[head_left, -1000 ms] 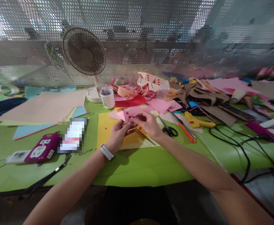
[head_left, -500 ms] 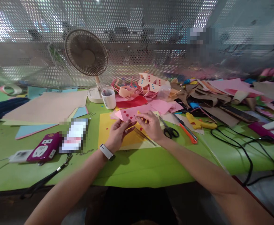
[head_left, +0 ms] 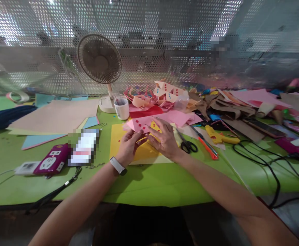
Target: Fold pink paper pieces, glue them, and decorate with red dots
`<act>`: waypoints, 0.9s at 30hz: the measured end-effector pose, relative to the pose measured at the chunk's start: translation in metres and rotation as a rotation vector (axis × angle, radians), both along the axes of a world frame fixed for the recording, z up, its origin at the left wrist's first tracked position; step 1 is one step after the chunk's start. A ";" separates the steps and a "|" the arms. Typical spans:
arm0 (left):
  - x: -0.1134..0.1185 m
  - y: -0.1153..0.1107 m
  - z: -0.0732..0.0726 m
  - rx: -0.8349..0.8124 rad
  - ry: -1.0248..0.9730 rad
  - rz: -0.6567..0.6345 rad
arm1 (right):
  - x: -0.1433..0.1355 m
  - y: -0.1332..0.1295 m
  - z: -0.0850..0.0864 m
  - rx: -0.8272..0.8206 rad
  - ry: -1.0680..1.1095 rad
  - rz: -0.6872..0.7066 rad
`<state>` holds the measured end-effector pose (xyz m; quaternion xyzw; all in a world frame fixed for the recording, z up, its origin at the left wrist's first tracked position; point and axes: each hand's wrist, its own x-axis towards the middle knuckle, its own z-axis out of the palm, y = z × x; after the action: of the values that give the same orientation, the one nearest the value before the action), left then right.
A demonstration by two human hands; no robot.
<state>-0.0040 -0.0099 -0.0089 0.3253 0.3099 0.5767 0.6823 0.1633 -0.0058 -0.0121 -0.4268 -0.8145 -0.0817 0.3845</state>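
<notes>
Hands [head_left: 127,145] [head_left: 165,140] at pink paper [head_left: 134,122]; plug print [head_left: 29,166] illegible

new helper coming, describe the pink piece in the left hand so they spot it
On the green table, find the yellow sheet. Over that, the left hand holds the pink piece; red diamonds set it apart from the plain pink paper behind.

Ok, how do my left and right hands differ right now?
The left hand pinches the pink paper near its lower edge; the right hand has its fingers parted beside it, and whether they touch it is unclear. The left wrist wears a pale-strapped watch; the right wrist is bare. Both hands are above the yellow sheet.
</notes>
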 end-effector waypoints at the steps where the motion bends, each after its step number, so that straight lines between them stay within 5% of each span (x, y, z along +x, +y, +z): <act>1: 0.000 0.000 0.000 0.001 0.006 -0.001 | 0.000 0.000 0.000 -0.013 0.012 0.012; 27: -0.001 0.001 -0.001 -0.013 0.061 0.015 | -0.002 -0.004 0.003 -0.136 0.243 0.114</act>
<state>-0.0053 -0.0085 -0.0103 0.3361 0.3367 0.5695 0.6703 0.1612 -0.0098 -0.0093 -0.4116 -0.7886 0.0476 0.4544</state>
